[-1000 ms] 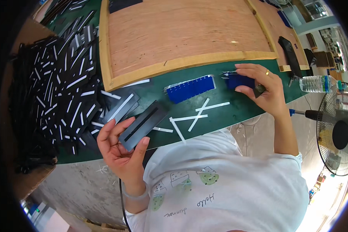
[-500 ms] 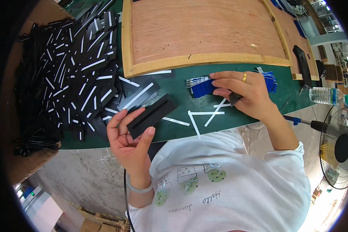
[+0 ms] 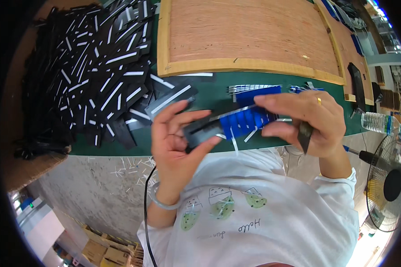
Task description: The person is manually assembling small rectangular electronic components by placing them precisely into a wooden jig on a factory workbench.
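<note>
My left hand (image 3: 176,144) grips a black flat rectangular piece (image 3: 202,132), thumb along its near edge and fingers behind it. My right hand (image 3: 318,118) pinches a blue strip (image 3: 238,124) with pale cross lines between thumb and fingertips. The strip's left end meets the black piece; whether it is attached there, I cannot tell. Tucked against my right palm is a dark pointed piece (image 3: 304,135). Just beyond the hands lies a stack of blue strips (image 3: 256,92) with silvery ends, and more blue strips (image 3: 304,89) sit behind my right hand.
A heap of black pieces with white strips (image 3: 98,75) covers the left of the green table (image 3: 211,91). Beyond stands a wood-framed board (image 3: 249,40). White strips (image 3: 250,135) lie near the table edge. At right are a water bottle (image 3: 376,122) and a fan (image 3: 392,184).
My right hand has taken a blue strip from near the stack and brought it to the black piece. My left hand has shifted right and tilted the black piece.
</note>
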Action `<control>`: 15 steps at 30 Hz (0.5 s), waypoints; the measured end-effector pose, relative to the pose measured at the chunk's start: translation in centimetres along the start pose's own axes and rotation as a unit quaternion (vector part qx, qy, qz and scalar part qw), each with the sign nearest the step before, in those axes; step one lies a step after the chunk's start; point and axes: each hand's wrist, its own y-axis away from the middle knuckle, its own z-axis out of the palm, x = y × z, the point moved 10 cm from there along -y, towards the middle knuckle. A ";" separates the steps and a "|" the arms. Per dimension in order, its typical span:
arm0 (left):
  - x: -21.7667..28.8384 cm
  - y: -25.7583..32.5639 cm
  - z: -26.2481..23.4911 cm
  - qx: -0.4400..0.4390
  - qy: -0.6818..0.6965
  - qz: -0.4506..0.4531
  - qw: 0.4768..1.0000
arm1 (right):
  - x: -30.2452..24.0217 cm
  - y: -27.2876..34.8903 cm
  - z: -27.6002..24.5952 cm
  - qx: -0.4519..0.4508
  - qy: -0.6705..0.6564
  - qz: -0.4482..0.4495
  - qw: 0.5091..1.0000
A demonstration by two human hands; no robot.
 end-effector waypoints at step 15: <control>1.8 -0.5 2.7 -0.051 0.043 0.040 0.997 | -1.0 0.0 2.2 -0.056 0.010 0.009 0.998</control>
